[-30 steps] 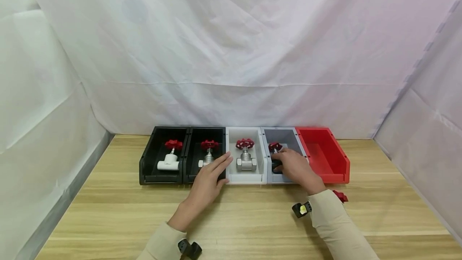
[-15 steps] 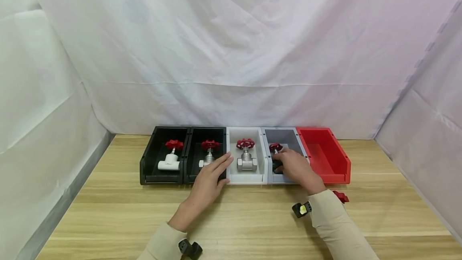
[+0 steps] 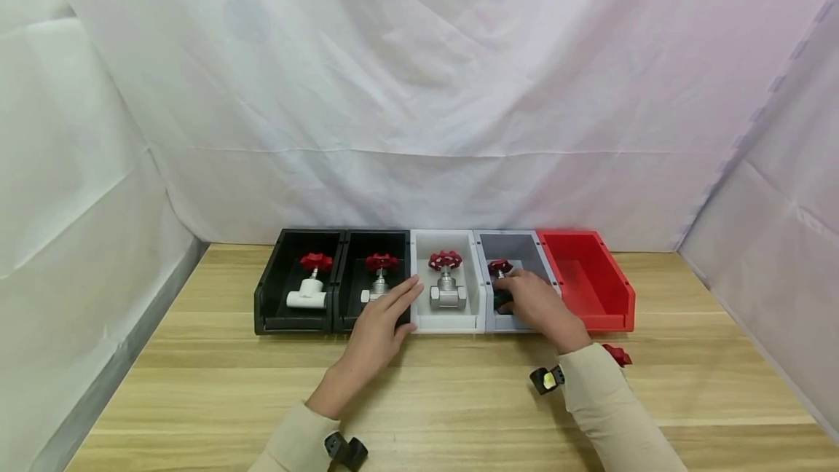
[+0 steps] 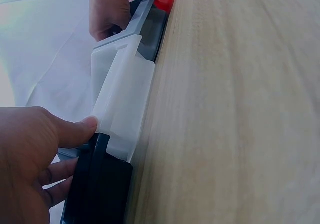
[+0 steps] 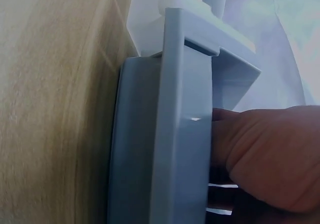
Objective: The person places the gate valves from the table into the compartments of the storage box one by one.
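Note:
In the head view, my right hand (image 3: 539,306) reaches into the grey bin (image 3: 524,248) and grips the black-bodied valve (image 3: 502,299) with a red handwheel (image 3: 500,267). In the right wrist view the bin's front wall (image 5: 187,134) hides most of those fingers. My left hand (image 3: 380,323) rests over the join of the second black bin (image 3: 357,239) and the white bin (image 3: 442,324), fingers fairly straight, thumb (image 4: 82,133) at the front rim. It partly covers a silver valve (image 3: 379,286). Another silver valve (image 3: 448,291) stands in the white bin.
A white valve (image 3: 306,293) with a red wheel sits in the leftmost black bin (image 3: 291,325). The red bin (image 3: 583,282) closes the row on the right. Another red handwheel (image 3: 618,355) lies on the wooden table (image 3: 459,399), partly behind my right sleeve. White cloth (image 3: 419,93) hangs behind.

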`<state>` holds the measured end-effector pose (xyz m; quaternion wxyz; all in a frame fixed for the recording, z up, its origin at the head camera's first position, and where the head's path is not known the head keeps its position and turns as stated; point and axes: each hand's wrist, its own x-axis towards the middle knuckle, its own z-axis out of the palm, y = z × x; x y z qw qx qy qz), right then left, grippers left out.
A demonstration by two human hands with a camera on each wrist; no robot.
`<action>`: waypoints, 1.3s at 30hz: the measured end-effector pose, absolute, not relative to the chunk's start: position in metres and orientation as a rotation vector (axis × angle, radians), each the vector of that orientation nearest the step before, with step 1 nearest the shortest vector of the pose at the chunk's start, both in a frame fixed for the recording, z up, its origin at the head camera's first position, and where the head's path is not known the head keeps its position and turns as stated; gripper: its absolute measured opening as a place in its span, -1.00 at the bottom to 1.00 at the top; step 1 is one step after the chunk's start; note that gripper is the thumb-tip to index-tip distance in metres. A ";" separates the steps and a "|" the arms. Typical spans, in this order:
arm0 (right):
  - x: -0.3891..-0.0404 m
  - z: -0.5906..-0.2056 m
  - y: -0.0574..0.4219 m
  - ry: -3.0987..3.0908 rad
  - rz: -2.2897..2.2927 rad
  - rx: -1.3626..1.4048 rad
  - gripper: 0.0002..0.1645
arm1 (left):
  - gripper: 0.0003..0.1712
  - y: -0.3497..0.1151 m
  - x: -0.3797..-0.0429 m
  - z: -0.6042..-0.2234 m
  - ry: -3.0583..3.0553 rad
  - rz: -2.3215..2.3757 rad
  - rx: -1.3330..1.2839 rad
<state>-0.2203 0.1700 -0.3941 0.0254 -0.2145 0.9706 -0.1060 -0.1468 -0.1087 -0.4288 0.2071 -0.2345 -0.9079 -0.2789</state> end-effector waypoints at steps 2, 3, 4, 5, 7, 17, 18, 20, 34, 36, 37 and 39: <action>-0.219 -0.392 0.170 2.994 -0.335 -0.657 -0.42 | -0.14 -0.109 -0.147 -0.429 -2.513 -0.776 -0.658; -0.219 -0.391 0.171 2.989 -0.343 -0.650 -0.42 | -0.14 -0.109 -0.147 -0.429 -2.506 -0.775 -0.660; -0.218 -0.390 0.171 2.985 -0.349 -0.651 -0.42 | -0.14 -0.109 -0.147 -0.429 -2.501 -0.773 -0.662; -0.218 -0.389 0.171 2.982 -0.361 -0.647 -0.41 | -0.14 -0.109 -0.147 -0.429 -2.500 -0.773 -0.660; -0.216 -0.386 0.171 2.979 -0.376 -0.647 -0.42 | -0.14 -0.108 -0.147 -0.429 -2.503 -0.774 -0.657; -0.195 -0.370 0.184 3.075 -0.505 -0.779 -0.46 | -0.15 -0.109 -0.145 -0.429 -2.515 -0.778 -0.654; -0.192 -0.368 0.187 3.090 -0.513 -0.803 -0.45 | -0.15 -0.109 -0.145 -0.428 -2.514 -0.777 -0.653; -0.186 -0.363 0.193 3.114 -0.523 -0.837 -0.43 | -0.14 -0.109 -0.145 -0.428 -2.512 -0.777 -0.649; -0.150 -0.354 0.246 3.150 -0.587 -0.846 -0.44 | -0.15 -0.109 -0.146 -0.430 -2.510 -0.757 -0.661; -0.146 -0.355 0.251 3.147 -0.595 -0.856 -0.43 | -0.16 -0.109 -0.146 -0.429 -2.509 -0.760 -0.661; -0.144 -0.355 0.254 3.148 -0.592 -0.853 -0.43 | -0.15 -0.109 -0.146 -0.429 -2.508 -0.763 -0.661; -0.139 -0.355 0.258 3.155 -0.580 -0.858 -0.45 | -0.15 -0.108 -0.146 -0.428 -2.509 -0.766 -0.659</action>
